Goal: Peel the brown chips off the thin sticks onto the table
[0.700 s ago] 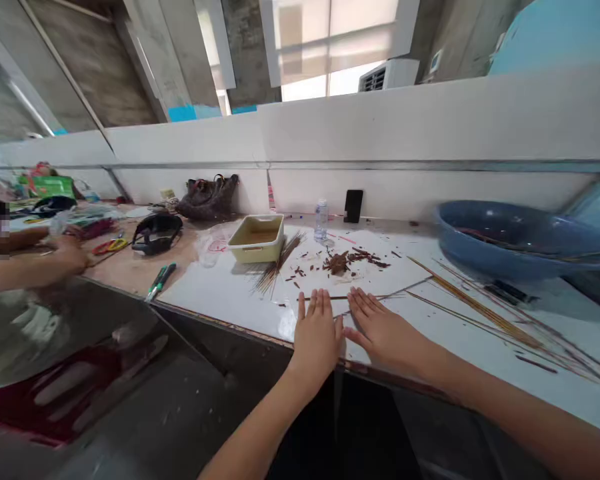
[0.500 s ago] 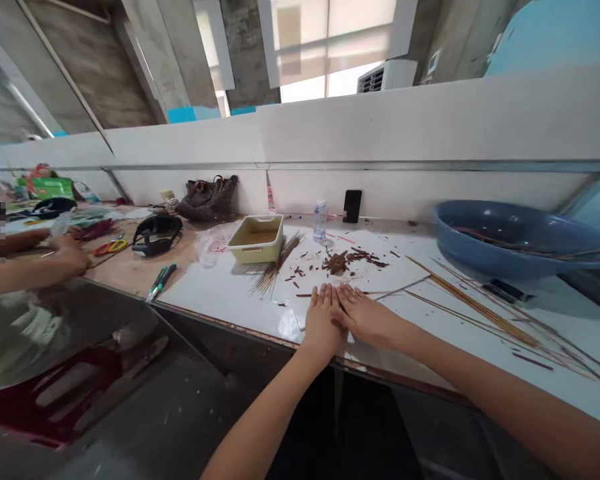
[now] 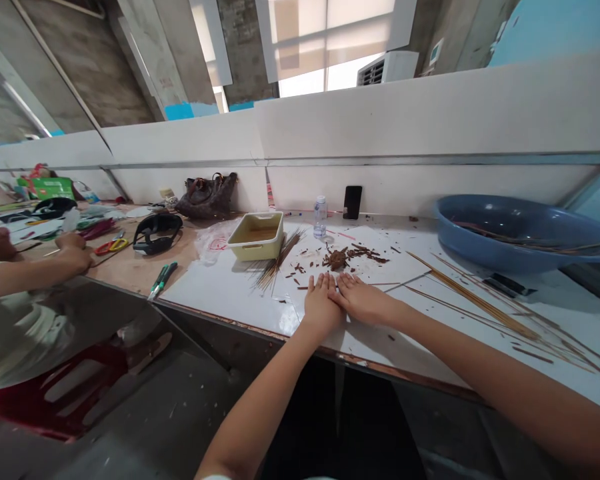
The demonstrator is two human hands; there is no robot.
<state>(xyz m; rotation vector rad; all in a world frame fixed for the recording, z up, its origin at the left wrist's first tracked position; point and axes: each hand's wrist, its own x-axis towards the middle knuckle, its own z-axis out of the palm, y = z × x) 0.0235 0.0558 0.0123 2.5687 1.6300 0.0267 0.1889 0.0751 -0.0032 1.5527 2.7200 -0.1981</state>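
Along the lower middle of the frame, left hand [image 3: 321,305] and right hand [image 3: 363,300] flat and palm-down on a white board [image 3: 220,300], together with fingertips meeting, nothing gripped, apparently just over a thin brown stick [image 3: 307,288]. Just above, brown shavings [image 3: 337,259]; further left, a cream plastic tray [image 3: 256,233] beside a bundle of thin sticks [image 3: 275,267]. Far right, a blue basin [image 3: 515,230].

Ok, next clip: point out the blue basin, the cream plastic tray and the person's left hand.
Blue basin [image 3: 500,259], head view, on its outer wall.
Cream plastic tray [image 3: 255,251], head view, on its front wall.
Left hand [image 3: 321,308], head view, on the back of the hand.
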